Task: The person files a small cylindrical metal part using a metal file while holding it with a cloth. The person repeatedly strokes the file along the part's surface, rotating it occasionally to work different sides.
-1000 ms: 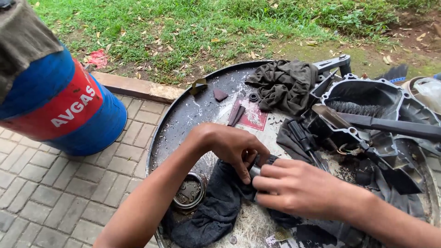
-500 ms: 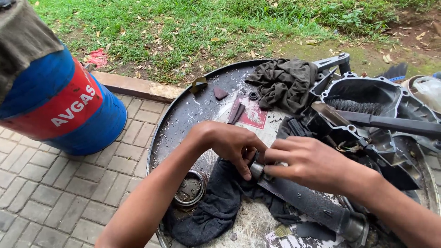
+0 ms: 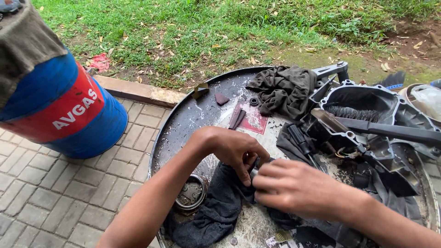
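Observation:
Both my hands meet over a dark blue-grey cloth [image 3: 216, 211] spread on a round, dirty metal drum top [image 3: 183, 124]. My left hand [image 3: 234, 149] curls down from the left, its fingertips pinching the end of a small metal part [image 3: 254, 172]. My right hand [image 3: 294, 188] is wrapped around the same part from the right and hides most of it. My right forearm covers whatever extends behind the part. A round metal ring [image 3: 190, 193] lies on the drum top just left of the cloth.
A blue and red barrel [image 3: 69, 115] stands at the left on paving. A black engine cover [image 3: 367, 101], a black-handled brush [image 3: 390, 131], a screwdriver [image 3: 303, 144] and an olive rag [image 3: 285, 89] crowd the drum top's right and back. Grass lies beyond.
My right hand has slid left along a long dark shaft toward my left hand. The shaft, plainly visible half a second ago, is now hidden under my right hand and forearm.

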